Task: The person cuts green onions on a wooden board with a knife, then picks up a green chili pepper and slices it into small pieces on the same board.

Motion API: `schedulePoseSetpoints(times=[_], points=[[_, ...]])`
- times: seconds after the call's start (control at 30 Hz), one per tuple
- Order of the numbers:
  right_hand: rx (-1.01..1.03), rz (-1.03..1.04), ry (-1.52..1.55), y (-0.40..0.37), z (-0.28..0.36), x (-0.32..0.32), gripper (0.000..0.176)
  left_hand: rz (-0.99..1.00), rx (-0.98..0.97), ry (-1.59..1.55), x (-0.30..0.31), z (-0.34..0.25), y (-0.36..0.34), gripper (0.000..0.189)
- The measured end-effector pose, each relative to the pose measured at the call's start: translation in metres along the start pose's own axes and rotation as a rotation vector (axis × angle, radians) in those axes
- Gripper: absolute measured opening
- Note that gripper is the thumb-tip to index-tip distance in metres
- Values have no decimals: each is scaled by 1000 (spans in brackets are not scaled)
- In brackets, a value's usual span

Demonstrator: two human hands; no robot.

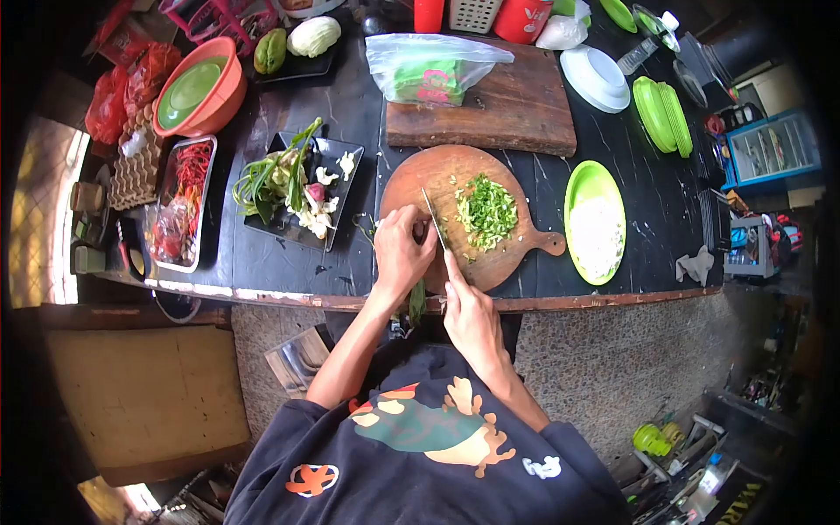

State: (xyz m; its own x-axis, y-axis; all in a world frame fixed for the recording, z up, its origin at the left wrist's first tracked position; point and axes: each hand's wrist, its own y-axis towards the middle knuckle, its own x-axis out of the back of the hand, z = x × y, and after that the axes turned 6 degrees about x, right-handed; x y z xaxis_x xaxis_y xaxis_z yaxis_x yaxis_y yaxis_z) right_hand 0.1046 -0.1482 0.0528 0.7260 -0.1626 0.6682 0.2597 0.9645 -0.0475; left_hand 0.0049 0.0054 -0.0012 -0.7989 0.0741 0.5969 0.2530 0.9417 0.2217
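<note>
Red chillies (188, 175) sit far left on the dark tabletop (350, 114), next to a black plate (328, 149) of greens. The left hand (401, 254) has its fingers clenched on green stalks (416, 302) at the edge of the round wooden board (507, 262). The right hand (472, 319) grips a knife (435, 223), with the blade just beside the chopped greens (487, 212). A green plate (593, 175) is further right.

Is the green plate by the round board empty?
Not empty. The green plate beside the round board holds a white heap over most of its middle.
</note>
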Motion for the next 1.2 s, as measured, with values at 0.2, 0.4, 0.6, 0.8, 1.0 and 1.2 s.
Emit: schedulePoseSetpoints(times=[0.2, 0.4, 0.6, 0.8, 1.0, 1.2], points=[[-25, 37, 40, 19, -7, 11, 59, 23, -83, 8, 4, 0, -3, 14], [16, 8, 41, 47, -8, 5, 56, -31, -96, 151, 8, -8, -7, 12], [-27, -44, 46, 15, -9, 11, 54, -14, -58, 118, 14, -5, -12, 12], [30, -149, 147, 11, -27, 14, 58, -25, -124, 183, 10, -9, -5, 10], [40, -136, 252, 13, -24, 13, 57, -12, -121, 149, 3, -6, 2, 8], [-3, -89, 304, 15, -14, 5, 57, -55, -133, 147, -3, -6, -1, 6]])
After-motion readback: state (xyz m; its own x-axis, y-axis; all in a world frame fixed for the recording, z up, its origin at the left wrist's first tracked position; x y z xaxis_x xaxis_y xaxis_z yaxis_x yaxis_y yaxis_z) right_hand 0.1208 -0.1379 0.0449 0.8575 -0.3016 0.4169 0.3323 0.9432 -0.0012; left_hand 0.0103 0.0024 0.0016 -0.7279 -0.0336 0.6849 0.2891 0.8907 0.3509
